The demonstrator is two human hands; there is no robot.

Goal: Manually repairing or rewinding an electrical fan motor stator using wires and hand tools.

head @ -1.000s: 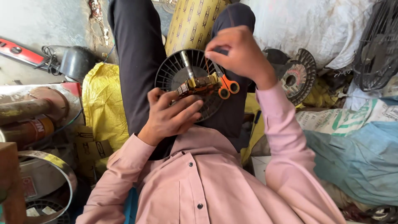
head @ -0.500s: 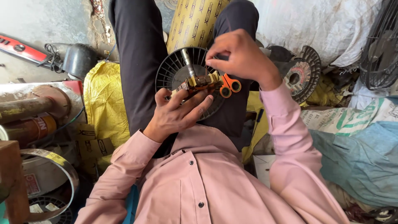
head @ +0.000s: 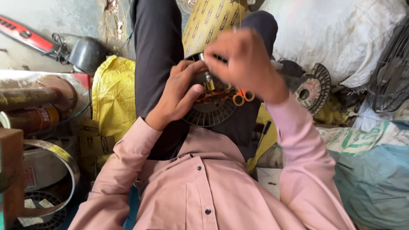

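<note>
A round black finned motor part [head: 211,111] with a metal shaft rests on my lap, between my dark trouser legs. My left hand [head: 177,93] grips its left rim, thumb pressed on the face. Small orange-handled scissors [head: 239,97] lie across the part's right side. My right hand [head: 243,64] hovers blurred just above the shaft and the scissors, fingers curled; whether it holds anything is hidden by the blur.
A yellow patterned roll [head: 213,21] lies beyond my knees. A yellow sack [head: 113,98] sits at left beside rusty cylinders [head: 30,102] and a metal band [head: 55,179]. At right are a grinding disc [head: 313,89], white sacks [head: 341,34] and a blue bag [head: 375,187].
My left hand slid up from under the part to its upper left rim. My right hand lifted slightly and moved left over the shaft. The camera dipped closer.
</note>
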